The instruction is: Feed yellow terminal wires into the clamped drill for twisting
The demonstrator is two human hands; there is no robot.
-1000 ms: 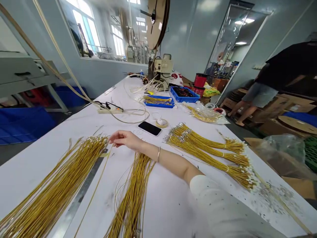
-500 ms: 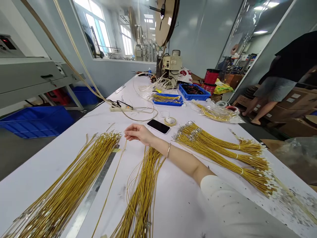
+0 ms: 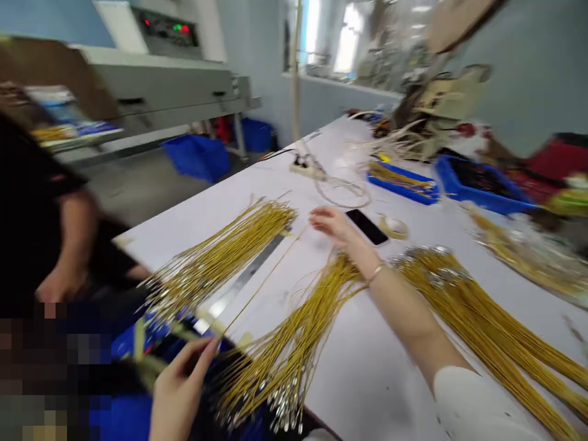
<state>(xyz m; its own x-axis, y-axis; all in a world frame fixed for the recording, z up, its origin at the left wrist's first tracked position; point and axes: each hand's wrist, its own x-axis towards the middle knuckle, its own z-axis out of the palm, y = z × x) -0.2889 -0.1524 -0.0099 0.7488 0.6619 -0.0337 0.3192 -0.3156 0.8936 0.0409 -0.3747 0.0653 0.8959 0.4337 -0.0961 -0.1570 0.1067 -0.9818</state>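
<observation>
Left hand (image 3: 181,389) newly in view at lower left, blurred, grip unclear; yellow wire bundles (image 3: 294,343) with silver terminals fanned across white workbench (image 3: 349,392), center; right hand (image 3: 333,225) open, fingers loose, just beside smartphone (image 3: 367,226).

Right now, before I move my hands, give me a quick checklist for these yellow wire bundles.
Right hand free: ok, open above the table, nothing in it, beside a black phone.
Left hand grip: cannot tell, what its fingers hold is too blurred to make out.
Nearest yellow wire bundle on the table: not ok, its metal-tipped ends hang past the table edge.
Left yellow wire bundle placed: ok, lying on the table beside the steel ruler.
Co-worker's hand distance: ok, apart from both your hands.
</observation>
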